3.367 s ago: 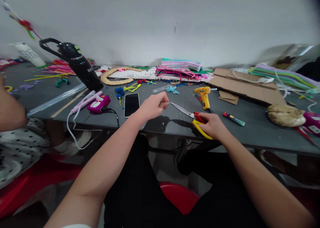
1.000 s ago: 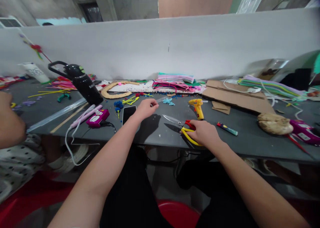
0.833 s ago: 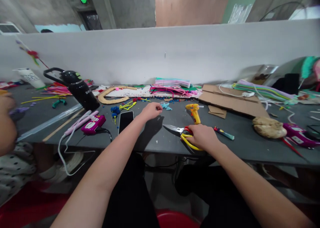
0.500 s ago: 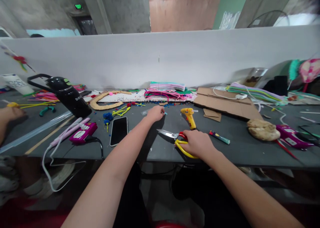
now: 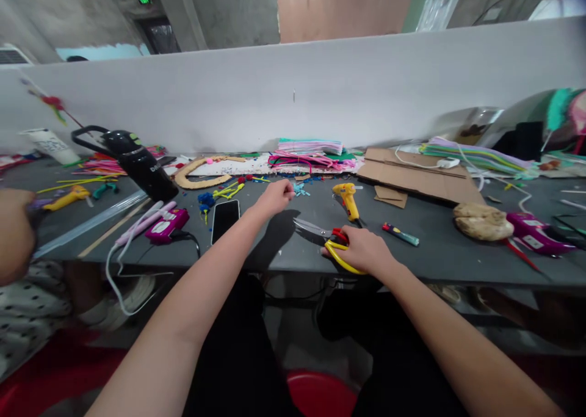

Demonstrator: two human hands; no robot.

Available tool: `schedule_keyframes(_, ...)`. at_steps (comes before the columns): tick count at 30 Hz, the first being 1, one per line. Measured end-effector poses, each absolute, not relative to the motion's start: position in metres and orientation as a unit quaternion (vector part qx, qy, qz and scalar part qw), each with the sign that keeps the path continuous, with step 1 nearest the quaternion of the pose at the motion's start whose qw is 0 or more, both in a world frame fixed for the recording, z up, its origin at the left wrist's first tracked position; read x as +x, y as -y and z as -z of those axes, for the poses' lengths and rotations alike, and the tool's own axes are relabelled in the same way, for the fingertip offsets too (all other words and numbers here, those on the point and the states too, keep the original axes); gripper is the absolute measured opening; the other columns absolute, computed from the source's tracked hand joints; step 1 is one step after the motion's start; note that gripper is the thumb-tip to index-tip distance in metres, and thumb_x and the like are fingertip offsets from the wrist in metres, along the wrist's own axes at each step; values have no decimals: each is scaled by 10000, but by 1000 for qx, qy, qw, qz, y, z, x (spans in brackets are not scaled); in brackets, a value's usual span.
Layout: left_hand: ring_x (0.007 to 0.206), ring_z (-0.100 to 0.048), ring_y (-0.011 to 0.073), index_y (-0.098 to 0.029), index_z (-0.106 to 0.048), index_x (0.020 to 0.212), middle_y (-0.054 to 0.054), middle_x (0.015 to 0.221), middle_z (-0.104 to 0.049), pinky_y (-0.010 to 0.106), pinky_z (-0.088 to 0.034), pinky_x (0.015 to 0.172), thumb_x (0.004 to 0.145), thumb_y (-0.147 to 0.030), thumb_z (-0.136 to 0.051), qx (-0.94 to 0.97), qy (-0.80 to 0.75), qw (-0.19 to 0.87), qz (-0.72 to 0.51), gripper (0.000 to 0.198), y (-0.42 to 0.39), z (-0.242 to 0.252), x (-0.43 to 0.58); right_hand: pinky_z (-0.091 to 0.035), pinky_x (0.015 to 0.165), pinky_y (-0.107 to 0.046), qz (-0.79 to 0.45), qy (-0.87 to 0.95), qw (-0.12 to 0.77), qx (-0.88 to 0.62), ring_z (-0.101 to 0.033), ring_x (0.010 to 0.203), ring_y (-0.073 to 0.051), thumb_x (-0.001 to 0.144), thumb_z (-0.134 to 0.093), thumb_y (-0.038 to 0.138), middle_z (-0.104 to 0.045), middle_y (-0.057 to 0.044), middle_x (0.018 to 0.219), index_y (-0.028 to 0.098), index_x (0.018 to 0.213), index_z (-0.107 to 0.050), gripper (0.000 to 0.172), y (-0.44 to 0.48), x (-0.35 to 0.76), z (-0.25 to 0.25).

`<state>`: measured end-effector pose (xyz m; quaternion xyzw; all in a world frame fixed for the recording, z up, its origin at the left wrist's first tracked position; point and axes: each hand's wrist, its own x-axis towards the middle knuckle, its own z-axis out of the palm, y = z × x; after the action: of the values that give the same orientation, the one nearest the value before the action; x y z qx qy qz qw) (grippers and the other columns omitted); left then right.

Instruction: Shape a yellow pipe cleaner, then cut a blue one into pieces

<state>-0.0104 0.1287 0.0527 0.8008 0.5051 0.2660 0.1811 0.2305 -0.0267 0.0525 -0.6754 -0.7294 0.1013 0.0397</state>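
My left hand (image 5: 276, 197) is over the middle of the grey table, its fingers curled closed; whatever is inside them is hidden. Small light-blue pieces (image 5: 301, 189) lie on the table just right of its fingertips. Nearer the table's front edge, my right hand (image 5: 368, 250) grips scissors (image 5: 326, 234) by their yellow and red handles. The metal blades point left and look slightly apart. Beyond the right hand lies a yellow glue gun (image 5: 348, 200). A phone (image 5: 225, 220) with a dark screen rests left of my left forearm.
A black bottle (image 5: 144, 170) stands at the left, behind a purple device (image 5: 167, 226) with cables. Cardboard (image 5: 419, 176) and bundled pipe cleaners (image 5: 293, 159) lie along the partition (image 5: 293, 99). A marker-like tube (image 5: 400, 234) lies at right. Another person's arm (image 5: 13, 234) enters at left.
My left hand has moved back from the light-blue pieces, which now show beside it. The scissor blades look more apart. The other person's hand has left the yellow tool at left. The view has shifted.
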Motion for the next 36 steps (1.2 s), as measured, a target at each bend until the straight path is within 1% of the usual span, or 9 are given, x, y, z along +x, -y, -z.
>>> schedule_keyframes(4,749,-650,175,-159,-671,862,51,791,-703,287,-489,710,727,-161,-653,775,-489,253,-311,137,-101,-47,-30,-285,520,-277,-106,735,78,-665,-634,746,-249,771,-518,741,-692,-79,833,226,842,-603,527,28,233,-45)
schedule_keyframes(6,752,-666,182,-149,-690,878,65,792,-710,302,-510,724,709,-175,-683,747,-495,303,-326,171,-92,-42,-36,-272,514,-273,-103,739,99,-658,-613,711,-226,785,-528,709,-682,-65,797,228,806,-603,487,28,235,-41)
schedule_keyframes(9,676,-656,169,-138,-690,858,68,739,-701,308,-525,685,728,-263,-708,703,-497,372,-347,181,-82,-34,-40,-271,517,-266,-101,749,134,-641,-582,662,-197,782,-560,673,-669,-41,758,234,798,-617,443,26,238,-35)
schedule_keyframes(12,613,-621,144,-138,-680,818,57,696,-683,288,-513,640,772,-341,-682,707,-477,389,-348,208,-70,-28,-41,-282,525,-260,-97,747,159,-638,-558,628,-180,768,-581,665,-657,-28,731,231,786,-620,436,24,239,-30)
schedule_keyframes(16,623,-621,136,-136,-661,812,57,711,-683,274,-513,645,808,-408,-649,683,-480,424,-351,272,-52,-20,-44,-282,529,-258,-92,752,173,-629,-538,600,-167,768,-587,657,-644,-26,704,221,762,-605,437,21,240,-27)
schedule_keyframes(19,639,-616,134,-136,-661,824,54,730,-686,264,-505,655,823,-428,-632,671,-481,417,-380,294,-42,-16,-45,-275,539,-260,-77,764,179,-615,-532,599,-166,772,-589,648,-646,-27,710,220,775,-605,429,20,237,-26)
schedule_keyframes(25,622,-597,130,-136,-674,826,44,730,-683,252,-471,628,855,-400,-598,678,-475,388,-405,277,-37,-14,-42,-287,558,-263,-75,784,189,-586,-532,617,-166,795,-573,631,-649,-36,725,212,787,-623,422,19,232,-25)
schedule_keyframes(32,625,-601,133,-148,-673,819,31,719,-674,253,-477,629,821,-395,-645,676,-474,370,-426,248,-38,-16,-37,-286,545,-258,-90,772,212,-592,-442,560,-135,788,-566,669,-579,-7,631,206,716,-571,469,19,237,-22)
schedule_keyframes(36,624,-602,135,-150,-669,809,34,716,-671,255,-477,628,818,-390,-647,678,-470,373,-425,241,-41,-15,-37,-290,538,-252,-96,759,224,-604,-419,553,-128,768,-583,687,-547,3,612,205,698,-552,488,18,240,-21)
